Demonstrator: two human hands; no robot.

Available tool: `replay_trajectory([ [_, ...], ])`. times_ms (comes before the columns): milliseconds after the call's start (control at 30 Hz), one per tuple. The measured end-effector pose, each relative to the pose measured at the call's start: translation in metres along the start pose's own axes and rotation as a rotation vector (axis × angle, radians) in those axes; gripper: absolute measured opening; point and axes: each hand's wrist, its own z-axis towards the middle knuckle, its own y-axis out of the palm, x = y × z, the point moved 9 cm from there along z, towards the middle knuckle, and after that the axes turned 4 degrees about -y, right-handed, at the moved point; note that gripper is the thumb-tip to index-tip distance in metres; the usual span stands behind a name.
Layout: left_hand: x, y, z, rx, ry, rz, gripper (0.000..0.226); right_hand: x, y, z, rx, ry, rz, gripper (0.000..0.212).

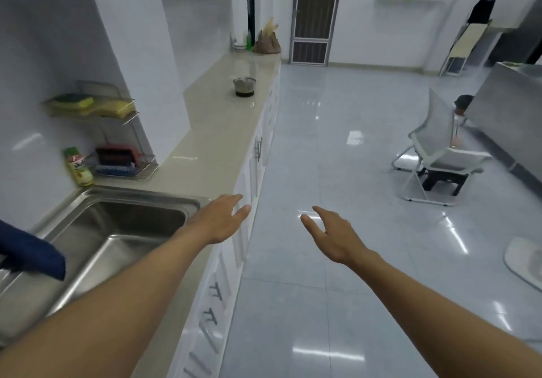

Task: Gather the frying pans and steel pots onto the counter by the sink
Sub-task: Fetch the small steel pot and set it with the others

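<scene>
A small steel pot (244, 86) with a dark base stands alone far down the beige counter (217, 131). The steel sink (117, 231) lies at my lower left. My left hand (221, 219) reaches out over the counter's front edge beside the sink, fingers apart and holding nothing. My right hand (328, 233) hovers over the floor, also spread and holding nothing. Both hands are well short of the pot. No frying pan is in view.
A wire rack (117, 142) with sponges and a green bottle (79, 167) stand against the wall behind the sink. A dark blue cloth (32, 253) hangs at the left. A brown bag (267, 41) sits at the counter's far end. A white chair (440, 157) and a steel table (507, 119) stand to the right.
</scene>
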Motion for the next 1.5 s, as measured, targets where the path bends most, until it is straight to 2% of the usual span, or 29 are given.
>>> replay_trajectory([
  [367, 0.001, -0.040, 0.178, 0.028, 0.002, 0.051, 0.070, 0.015, -0.014, 0.187, -0.013, -0.050, 0.046, 0.084],
  [767, 0.002, -0.105, 0.374, 0.012, 0.068, 0.105, 0.067, 0.009, -0.032, 0.380, 0.011, -0.013, 0.074, 0.080],
  [1033, -0.002, -0.127, 0.493, 0.052, 0.010, 0.090, 0.066, 0.028, -0.044, 0.516, -0.013, -0.059, 0.068, 0.082],
  [1500, 0.031, -0.154, 0.710, 0.079, -0.125, 0.023, 0.065, 0.089, -0.088, 0.758, -0.117, -0.152, 0.056, 0.088],
])
